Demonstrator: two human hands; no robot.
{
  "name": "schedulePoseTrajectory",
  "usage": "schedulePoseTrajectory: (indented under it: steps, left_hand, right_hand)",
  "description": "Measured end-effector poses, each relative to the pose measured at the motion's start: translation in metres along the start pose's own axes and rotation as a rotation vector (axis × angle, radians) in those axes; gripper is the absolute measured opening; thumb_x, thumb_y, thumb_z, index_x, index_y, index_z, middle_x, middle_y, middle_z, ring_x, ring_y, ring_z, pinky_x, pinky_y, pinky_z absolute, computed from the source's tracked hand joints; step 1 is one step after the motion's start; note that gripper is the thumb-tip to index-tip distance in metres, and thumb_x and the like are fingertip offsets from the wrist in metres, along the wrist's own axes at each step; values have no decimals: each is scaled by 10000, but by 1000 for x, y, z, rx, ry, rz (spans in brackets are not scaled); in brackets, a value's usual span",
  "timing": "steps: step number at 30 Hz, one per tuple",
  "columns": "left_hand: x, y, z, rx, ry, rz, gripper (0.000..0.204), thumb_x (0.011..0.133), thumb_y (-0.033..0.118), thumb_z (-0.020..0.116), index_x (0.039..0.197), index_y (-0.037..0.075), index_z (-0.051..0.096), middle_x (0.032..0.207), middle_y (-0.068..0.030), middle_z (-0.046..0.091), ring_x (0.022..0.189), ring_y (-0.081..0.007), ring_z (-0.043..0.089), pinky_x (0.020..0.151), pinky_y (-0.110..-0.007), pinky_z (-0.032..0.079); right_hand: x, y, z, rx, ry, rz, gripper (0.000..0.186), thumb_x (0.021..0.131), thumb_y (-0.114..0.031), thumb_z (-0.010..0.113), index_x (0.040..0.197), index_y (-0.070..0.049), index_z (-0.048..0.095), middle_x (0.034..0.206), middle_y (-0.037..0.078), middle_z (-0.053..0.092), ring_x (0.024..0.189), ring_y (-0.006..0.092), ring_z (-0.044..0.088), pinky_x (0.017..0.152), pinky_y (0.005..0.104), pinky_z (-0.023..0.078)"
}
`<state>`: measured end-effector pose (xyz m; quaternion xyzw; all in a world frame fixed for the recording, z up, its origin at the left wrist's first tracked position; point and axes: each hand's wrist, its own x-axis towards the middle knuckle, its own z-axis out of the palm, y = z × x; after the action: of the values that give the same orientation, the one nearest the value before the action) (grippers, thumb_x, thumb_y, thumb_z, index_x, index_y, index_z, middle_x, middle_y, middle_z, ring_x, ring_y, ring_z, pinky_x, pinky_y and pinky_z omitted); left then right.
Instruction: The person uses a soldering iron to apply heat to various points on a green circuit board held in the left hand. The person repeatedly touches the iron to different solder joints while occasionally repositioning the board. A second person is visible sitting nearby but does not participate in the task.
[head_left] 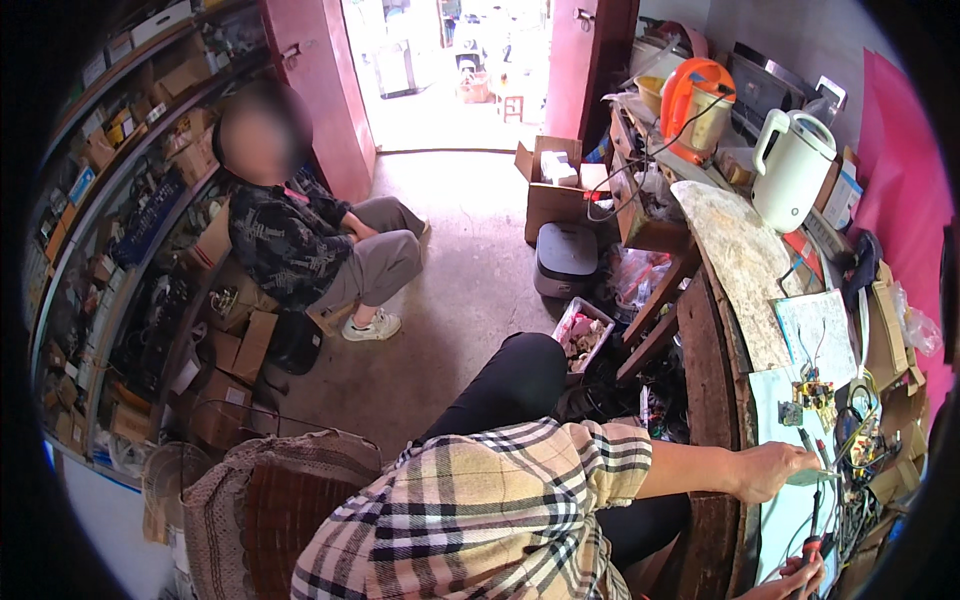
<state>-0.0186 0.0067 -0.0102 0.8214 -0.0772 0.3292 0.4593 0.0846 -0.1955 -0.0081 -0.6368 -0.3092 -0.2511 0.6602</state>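
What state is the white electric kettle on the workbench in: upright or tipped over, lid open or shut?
Upright, lid shut. The white kettle stands on its base on the workbench, handle vertical, spout on top, lid flat.

Small appliance repair shop, cluttered workbench (745,260) with circuit boards (812,392) and wires, white kettle (792,168) and orange kettle (697,108) awaiting repair, rice cooker (566,260) on the floor, shelves (110,200) crammed with boxes and parts, open doorway (455,70) to the street
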Motion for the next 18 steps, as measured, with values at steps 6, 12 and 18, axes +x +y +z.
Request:
schedulePoseTrajectory:
  steps: [6,12,18]
  left_hand:
    - [0,9,-2,8,-17,-49,433,789,-115,520,1211,-21,535,1095,-225,622,1063,-411,598,909,-474,480]
    - [-1,11,-6,-18,-2,-38,323,878,-51,524,1198,-27,552,1085,-226,621,1008,-416,617,863,-467,504]
    - [-2,12,-4,-19,75,33,408,813,-106,515,1215,-45,548,1087,-237,617,1003,-420,622,859,-468,520]
  right_hand:
    - [1,5,-2,-22,-19,-24,366,952,-312,567,904,48,606,607,117,565,495,177,519,416,273,392]
    - [-1,-1,0,-21,-17,-28,368,951,-310,570,896,51,616,616,120,576,496,177,518,421,274,389]
    - [-1,-4,-1,-27,-14,-30,370,951,-308,573,889,53,626,625,123,587,498,177,516,426,276,386]
